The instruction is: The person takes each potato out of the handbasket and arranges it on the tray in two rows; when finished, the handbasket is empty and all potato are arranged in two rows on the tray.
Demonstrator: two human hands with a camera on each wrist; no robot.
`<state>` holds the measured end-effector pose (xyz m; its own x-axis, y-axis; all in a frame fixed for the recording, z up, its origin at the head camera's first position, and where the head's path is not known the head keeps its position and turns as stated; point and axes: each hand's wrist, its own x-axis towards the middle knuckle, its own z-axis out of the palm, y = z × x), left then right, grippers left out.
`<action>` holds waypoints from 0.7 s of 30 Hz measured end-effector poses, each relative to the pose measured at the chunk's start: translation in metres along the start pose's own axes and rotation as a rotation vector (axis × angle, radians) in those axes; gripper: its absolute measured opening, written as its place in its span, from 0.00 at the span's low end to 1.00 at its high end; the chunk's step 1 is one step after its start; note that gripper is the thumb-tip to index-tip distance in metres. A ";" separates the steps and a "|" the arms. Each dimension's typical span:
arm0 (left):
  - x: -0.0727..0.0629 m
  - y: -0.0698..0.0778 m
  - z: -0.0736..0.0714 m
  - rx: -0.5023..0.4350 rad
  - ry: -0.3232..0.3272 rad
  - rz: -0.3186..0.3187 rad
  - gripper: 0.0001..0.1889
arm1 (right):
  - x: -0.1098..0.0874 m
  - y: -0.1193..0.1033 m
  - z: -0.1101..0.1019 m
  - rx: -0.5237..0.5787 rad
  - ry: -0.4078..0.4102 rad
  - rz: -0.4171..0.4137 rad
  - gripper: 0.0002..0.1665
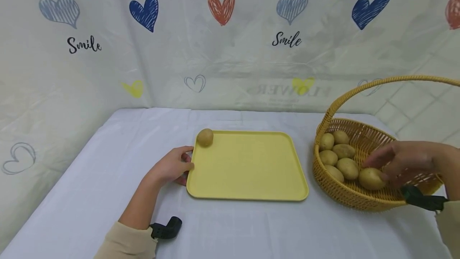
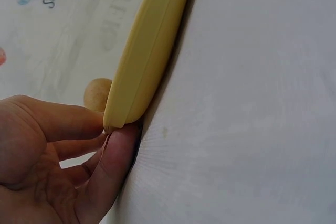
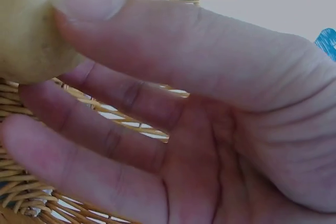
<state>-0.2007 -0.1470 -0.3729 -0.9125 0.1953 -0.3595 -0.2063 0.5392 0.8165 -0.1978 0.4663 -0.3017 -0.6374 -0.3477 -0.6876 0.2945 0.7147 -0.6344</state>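
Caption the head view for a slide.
Left grip on the tray, one potato in its far-left corner; right grip touching another potato in the basket.

Plain yellow tray (image 1: 246, 167), tan potatoes (image 1: 347, 169), heart-patterned backdrop (image 1: 244, 47).

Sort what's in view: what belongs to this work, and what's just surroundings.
Part of the work: yellow tray, gripped by the left hand; corner potato on it; basket potato touched by the right hand; other potatoes; wicker basket.
Just surroundings: white tablecloth; heart-printed backdrop.
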 end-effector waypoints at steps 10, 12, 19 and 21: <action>0.000 -0.003 -0.001 -0.006 0.011 -0.007 0.33 | 0.003 -0.002 0.001 0.000 -0.042 0.008 0.25; 0.000 -0.003 -0.001 -0.006 0.012 -0.009 0.33 | 0.004 -0.003 0.002 0.014 -0.052 0.000 0.25; 0.000 -0.003 -0.002 -0.011 -0.001 0.002 0.33 | 0.005 0.000 0.005 0.094 -0.108 -0.033 0.22; 0.000 -0.002 -0.002 -0.010 -0.004 0.007 0.33 | 0.005 0.002 0.004 0.090 -0.107 -0.043 0.22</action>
<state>-0.2009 -0.1498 -0.3734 -0.9125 0.2027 -0.3553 -0.2031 0.5295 0.8236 -0.1978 0.4634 -0.3082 -0.5724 -0.4429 -0.6901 0.3346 0.6421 -0.6897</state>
